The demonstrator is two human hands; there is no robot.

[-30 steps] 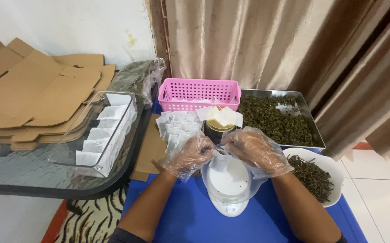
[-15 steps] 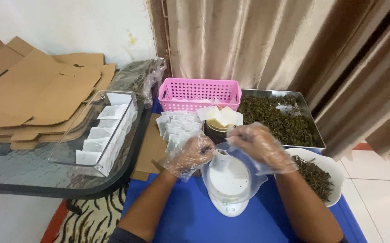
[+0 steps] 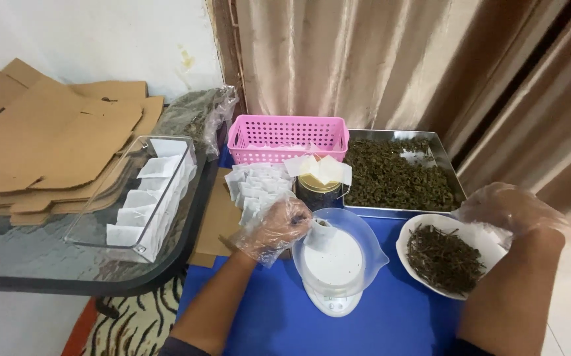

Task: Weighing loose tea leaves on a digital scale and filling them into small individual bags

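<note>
Head view — left hand grip pinching tea bag over clear bowl's rim, right hand grip unclear.

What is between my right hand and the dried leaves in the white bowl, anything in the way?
Nothing visible. The right hand, in a clear plastic glove, is at the far right rim of the white bowl, and the dried leaves lie uncovered beside it.

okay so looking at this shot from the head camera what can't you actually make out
- Head view: the small white paper sachet in the gloved left hand; fingers hide most of it, contents unseen.
- The gloved right hand over the white bowl of dried leaves; crinkled glove blurs its grip.
- The white kitchen scale; display too small to read.
</note>
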